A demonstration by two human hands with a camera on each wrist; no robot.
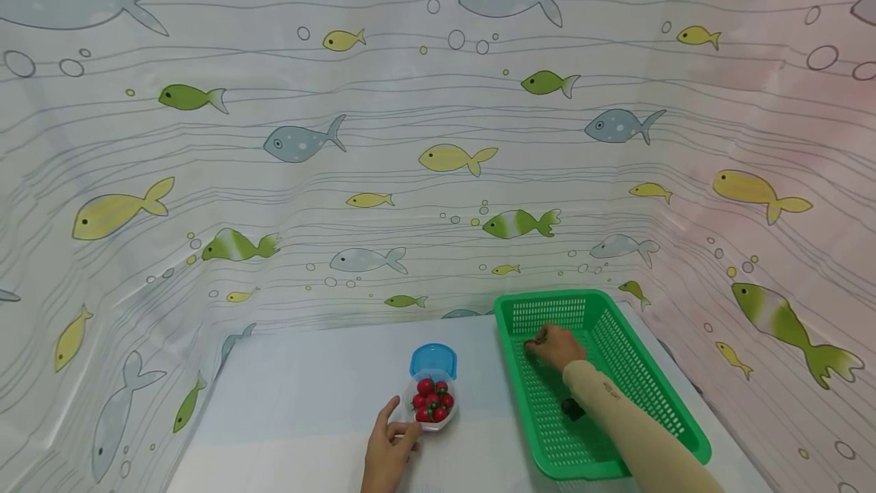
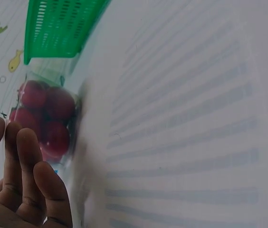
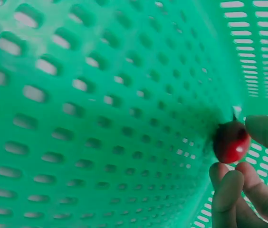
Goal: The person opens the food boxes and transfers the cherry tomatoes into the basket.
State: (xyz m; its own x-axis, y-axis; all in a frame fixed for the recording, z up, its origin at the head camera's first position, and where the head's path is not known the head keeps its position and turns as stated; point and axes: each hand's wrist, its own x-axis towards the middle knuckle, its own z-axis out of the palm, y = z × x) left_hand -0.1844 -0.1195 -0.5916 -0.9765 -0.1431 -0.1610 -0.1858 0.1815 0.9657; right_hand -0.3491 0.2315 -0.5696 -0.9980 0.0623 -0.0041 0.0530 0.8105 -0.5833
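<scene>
Inside the green plastic basket [image 1: 512,371], my right hand [image 1: 557,347] pinches a red cherry tomato [image 3: 231,142] between thumb and fingertips, close to the basket's floor and wall. A small clear container [image 1: 438,426] on the table holds several cherry tomatoes [image 1: 433,400]; its blue lid [image 1: 433,361] lies flipped back on the far side. My left hand [image 1: 390,447] is at the container's near left side, its fingers [image 2: 29,152] loosely bent and nothing visibly gripped. Whether those fingertips touch the container wall, I cannot tell.
The basket stands on the right of the white table [image 1: 294,402], its raised slotted walls around my right hand. A fish-printed curtain [image 1: 411,112] encloses the table at the back and both sides. A small dark device [image 1: 572,408] sits at my right wrist.
</scene>
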